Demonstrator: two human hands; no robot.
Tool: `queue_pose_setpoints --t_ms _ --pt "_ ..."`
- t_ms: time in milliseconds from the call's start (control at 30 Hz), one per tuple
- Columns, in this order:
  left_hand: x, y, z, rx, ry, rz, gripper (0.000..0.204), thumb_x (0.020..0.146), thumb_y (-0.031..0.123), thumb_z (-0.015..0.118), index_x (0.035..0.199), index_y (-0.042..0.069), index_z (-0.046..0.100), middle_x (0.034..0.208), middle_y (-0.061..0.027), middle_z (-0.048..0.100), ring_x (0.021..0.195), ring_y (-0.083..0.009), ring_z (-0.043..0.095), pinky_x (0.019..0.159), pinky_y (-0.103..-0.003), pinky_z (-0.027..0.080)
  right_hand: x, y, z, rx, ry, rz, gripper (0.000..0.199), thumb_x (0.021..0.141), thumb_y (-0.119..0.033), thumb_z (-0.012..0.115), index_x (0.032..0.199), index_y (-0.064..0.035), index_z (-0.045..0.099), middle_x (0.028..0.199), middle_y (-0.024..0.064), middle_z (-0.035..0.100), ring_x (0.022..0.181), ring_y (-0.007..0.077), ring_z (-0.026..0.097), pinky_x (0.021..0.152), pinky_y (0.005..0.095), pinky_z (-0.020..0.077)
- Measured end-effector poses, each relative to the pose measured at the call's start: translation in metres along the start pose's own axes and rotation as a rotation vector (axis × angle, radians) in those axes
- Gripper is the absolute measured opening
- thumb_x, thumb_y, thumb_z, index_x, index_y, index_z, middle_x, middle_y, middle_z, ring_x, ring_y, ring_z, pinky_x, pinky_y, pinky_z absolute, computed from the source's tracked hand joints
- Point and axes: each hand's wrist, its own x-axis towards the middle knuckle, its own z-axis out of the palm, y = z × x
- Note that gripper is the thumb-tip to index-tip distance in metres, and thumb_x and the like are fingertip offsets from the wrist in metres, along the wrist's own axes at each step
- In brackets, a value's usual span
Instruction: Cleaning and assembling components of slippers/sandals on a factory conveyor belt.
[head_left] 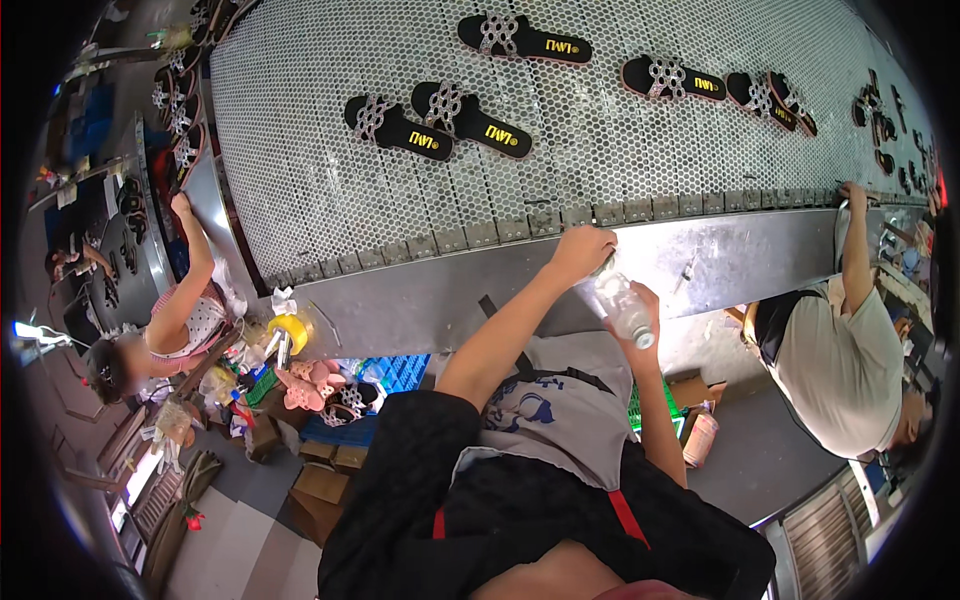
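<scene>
A clear plastic bottle is held tilted in front of my apron, just below the conveyor's metal edge. My right hand is wrapped round its side, partly hidden behind it. At its upper end, my left hand is closed, with its fingertips against the belt's near edge. Whatever those fingers pinch is too small and hidden to make out. Beyond the hands, a pair of black slide sandals with pale openwork straps lies on the belt. Another single sandal lies farther back.
The perforated metal conveyor belt spans the far side, with more sandals to the right. Co-workers stand at left and right. Below the left edge are a yellow tape roll, pink sandals, a blue crate and cardboard boxes.
</scene>
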Motion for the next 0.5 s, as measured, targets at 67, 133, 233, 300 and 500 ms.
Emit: queue_pose_setpoints --t_ms 67,133,233,300,500 --pt "0.006 -0.004 0.0 0.005 -0.035 -0.005 0.016 0.091 0.023 0.064 0.095 0.014 0.076 0.086 -0.0117 0.074 0.082 -0.0344 0.071 0.075 -0.048 0.056 0.007 0.002 0.002 -0.041 -0.071 -0.103 0.072 0.068 0.0 0.082 0.135 -0.0036 0.055 0.135 0.0167 0.055 0.125 0.0337 0.056 0.109 0.0413 0.0449" --pt "0.006 -0.006 0.002 0.012 -0.065 -0.015 0.016 0.09 0.023 0.064 0.095 0.015 0.076 0.086 -0.0115 0.074 0.082 -0.034 0.071 0.075 -0.047 0.056 0.015 0.001 0.01 -0.128 -0.181 -0.13 0.069 0.069 0.001 0.077 0.135 -0.0048 0.057 0.137 0.0187 0.055 0.127 0.0386 0.055 0.11 0.0431 0.0446" --pt "0.01 0.002 -0.003 0.057 -0.127 -0.047 0.016 0.09 0.021 0.063 0.096 0.015 0.076 0.085 -0.0114 0.074 0.081 -0.0339 0.071 0.074 -0.047 0.056 0.023 0.002 0.014 -0.137 -0.226 -0.099 0.067 0.071 0.003 0.072 0.136 -0.0058 0.056 0.14 0.0184 0.054 0.129 0.0396 0.054 0.111 0.0436 0.0441" --pt "0.008 0.001 -0.007 0.064 -0.122 -0.039 0.017 0.09 0.021 0.063 0.1 0.014 0.074 0.088 -0.0104 0.075 0.083 -0.0331 0.072 0.076 -0.046 0.056 0.024 0.011 0.019 -0.125 -0.251 -0.092 0.066 0.072 0.003 0.071 0.136 -0.0056 0.056 0.14 0.0183 0.053 0.129 0.0395 0.053 0.111 0.0434 0.0437" --pt "-0.008 -0.003 -0.06 -0.154 0.086 -0.007 0.021 0.091 0.013 0.059 0.109 0.011 0.07 0.111 -0.0116 0.071 0.1 -0.0328 0.069 0.085 -0.043 0.055 0.029 0.032 0.016 -0.093 -0.221 -0.098 0.068 0.074 -0.002 0.072 0.139 -0.0037 0.054 0.143 0.0193 0.05 0.13 0.0387 0.052 0.112 0.0426 0.0428"
